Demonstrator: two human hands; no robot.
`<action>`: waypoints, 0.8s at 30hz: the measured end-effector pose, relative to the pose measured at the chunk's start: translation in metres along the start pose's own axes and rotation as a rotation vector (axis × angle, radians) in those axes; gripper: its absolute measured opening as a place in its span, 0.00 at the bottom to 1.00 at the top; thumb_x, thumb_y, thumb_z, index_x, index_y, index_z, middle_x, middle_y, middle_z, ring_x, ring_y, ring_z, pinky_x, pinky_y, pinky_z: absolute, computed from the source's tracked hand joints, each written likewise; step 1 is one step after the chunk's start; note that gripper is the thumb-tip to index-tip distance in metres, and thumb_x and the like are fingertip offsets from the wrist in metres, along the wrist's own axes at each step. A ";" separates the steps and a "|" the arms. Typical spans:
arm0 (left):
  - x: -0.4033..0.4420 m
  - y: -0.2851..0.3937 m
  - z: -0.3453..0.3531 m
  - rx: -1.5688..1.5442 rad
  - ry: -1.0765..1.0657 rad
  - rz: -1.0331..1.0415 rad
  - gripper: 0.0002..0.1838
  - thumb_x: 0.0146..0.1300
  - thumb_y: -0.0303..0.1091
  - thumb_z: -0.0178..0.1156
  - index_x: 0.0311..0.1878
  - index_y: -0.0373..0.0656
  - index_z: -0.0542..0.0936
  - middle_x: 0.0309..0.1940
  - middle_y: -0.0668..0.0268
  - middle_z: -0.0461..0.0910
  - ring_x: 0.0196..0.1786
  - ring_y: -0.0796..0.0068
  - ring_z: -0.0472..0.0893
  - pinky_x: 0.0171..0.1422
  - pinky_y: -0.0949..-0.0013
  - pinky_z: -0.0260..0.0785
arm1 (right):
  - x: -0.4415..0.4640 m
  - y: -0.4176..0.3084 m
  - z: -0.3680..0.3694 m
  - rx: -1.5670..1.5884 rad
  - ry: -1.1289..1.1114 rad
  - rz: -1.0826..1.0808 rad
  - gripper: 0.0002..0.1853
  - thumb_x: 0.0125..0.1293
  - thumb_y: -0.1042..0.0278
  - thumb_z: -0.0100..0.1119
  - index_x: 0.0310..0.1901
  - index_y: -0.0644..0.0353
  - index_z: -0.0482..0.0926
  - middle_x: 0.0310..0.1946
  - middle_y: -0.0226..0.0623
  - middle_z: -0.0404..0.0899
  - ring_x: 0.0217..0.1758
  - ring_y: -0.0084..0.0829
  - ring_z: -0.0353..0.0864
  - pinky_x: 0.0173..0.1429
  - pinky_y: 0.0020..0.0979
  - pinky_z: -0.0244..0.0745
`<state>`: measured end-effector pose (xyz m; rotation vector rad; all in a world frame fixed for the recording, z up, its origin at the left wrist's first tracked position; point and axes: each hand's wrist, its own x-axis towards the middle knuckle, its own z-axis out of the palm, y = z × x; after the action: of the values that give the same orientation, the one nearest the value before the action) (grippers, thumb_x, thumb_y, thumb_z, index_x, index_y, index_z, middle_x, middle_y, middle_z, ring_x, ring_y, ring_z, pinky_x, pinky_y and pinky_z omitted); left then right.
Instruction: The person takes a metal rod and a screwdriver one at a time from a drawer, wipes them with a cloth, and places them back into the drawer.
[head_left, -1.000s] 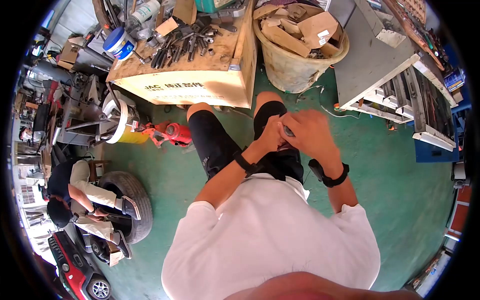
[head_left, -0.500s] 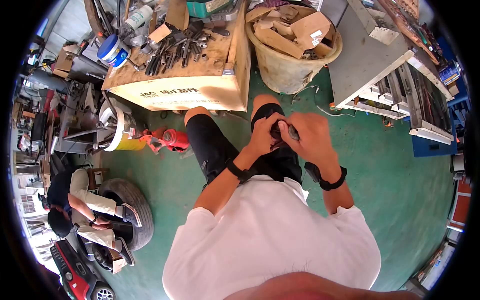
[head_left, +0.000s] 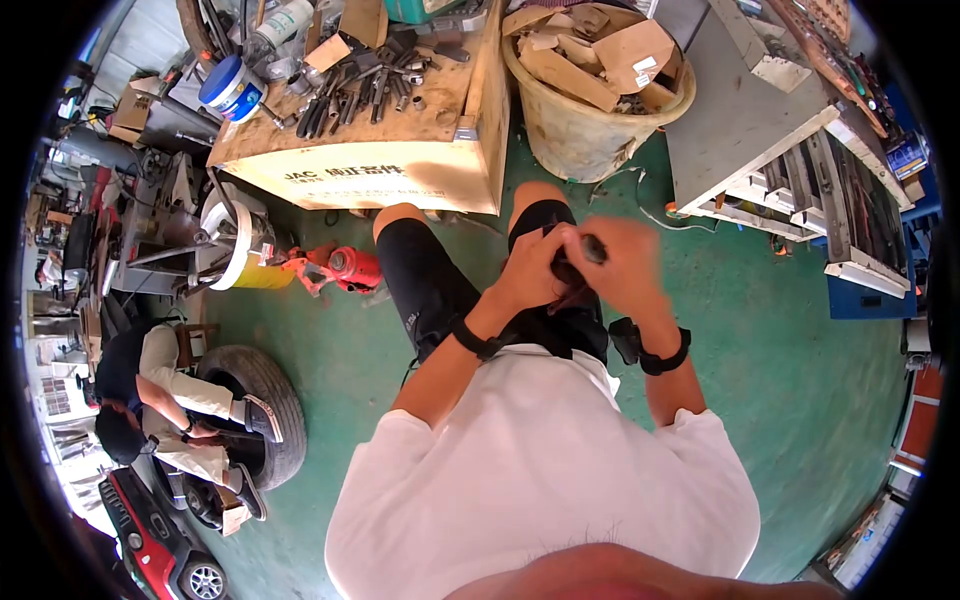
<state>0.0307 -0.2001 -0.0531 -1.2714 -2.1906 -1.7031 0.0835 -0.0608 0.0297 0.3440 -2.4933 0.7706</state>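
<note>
My left hand [head_left: 535, 268] is closed around a dark object [head_left: 568, 272] above my right thigh; most of the object is hidden by the fingers. Close beside it, my right hand [head_left: 622, 262] is curled, slightly blurred, round a small dark grey piece [head_left: 595, 249] whose rounded end shows between thumb and fingers. The two hands meet at the thumbs. Black bands circle both wrists.
Ahead stands a wooden crate [head_left: 350, 172] bearing sockets and tools [head_left: 360, 95]. Right of it are a bin of cardboard [head_left: 570, 130] and a grey cabinet [head_left: 745, 125]. A red jack [head_left: 345, 268] lies left. Another person [head_left: 165, 390] sits by a tyre [head_left: 285, 420].
My right hand has shifted and turned against my left hand, and the dark piece in it shows at a different angle. The camera view has tilted slightly.
</note>
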 end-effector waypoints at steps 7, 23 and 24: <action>-0.019 -0.014 -0.011 0.015 0.077 -0.239 0.21 0.44 0.23 0.67 0.45 0.40 0.76 0.36 0.59 0.82 0.41 0.62 0.83 0.47 0.69 0.74 | 0.000 -0.006 -0.069 0.216 0.485 0.289 0.11 0.63 0.68 0.63 0.26 0.61 0.74 0.15 0.25 0.69 0.19 0.13 0.61 0.23 0.20 0.54; -0.028 -0.009 -0.030 -1.422 -0.432 -0.730 0.29 0.60 0.36 0.61 0.63 0.40 0.65 0.45 0.57 0.76 0.46 0.67 0.79 0.52 0.66 0.72 | 0.005 0.017 -0.039 0.595 0.113 0.367 0.14 0.69 0.65 0.57 0.27 0.62 0.70 0.20 0.22 0.63 0.26 0.13 0.57 0.28 0.20 0.53; -0.030 -0.006 -0.029 -1.424 -0.437 -0.727 0.29 0.60 0.36 0.61 0.63 0.40 0.65 0.45 0.57 0.76 0.46 0.67 0.79 0.52 0.66 0.72 | 0.008 0.022 -0.038 0.591 0.116 0.367 0.14 0.69 0.65 0.57 0.27 0.62 0.70 0.20 0.22 0.63 0.26 0.13 0.57 0.28 0.20 0.53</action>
<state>0.0347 -0.2407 -0.0622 -0.9629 -1.4234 -3.9565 0.0833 -0.0221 0.0508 0.0305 -2.1980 1.6306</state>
